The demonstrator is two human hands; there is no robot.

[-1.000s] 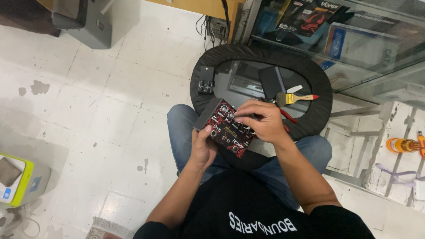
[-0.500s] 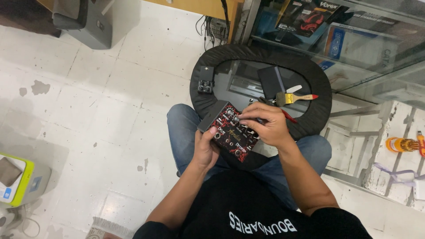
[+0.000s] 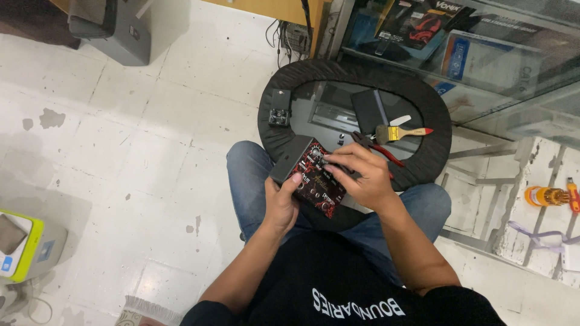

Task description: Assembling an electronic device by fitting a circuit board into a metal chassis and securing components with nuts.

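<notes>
Beyond my fingers, a round black-rimmed stool (image 3: 435, 115) carries a paintbrush (image 3: 400, 132) and red-handled pliers (image 3: 377, 149). Over my lap, my left hand (image 3: 281, 205) clamps the red-and-black effects pedal (image 3: 309, 175) by its edge; my right hand (image 3: 361, 176) pinches a top knob. It looks rigid, fairly hefty, best held by the sides.

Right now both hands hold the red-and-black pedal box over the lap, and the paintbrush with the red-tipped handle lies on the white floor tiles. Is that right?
Not quite. In the head view the paintbrush lies on the round black stool, not on the floor tiles. The rest stands: left hand and right hand hold the pedal box over the lap.
</notes>
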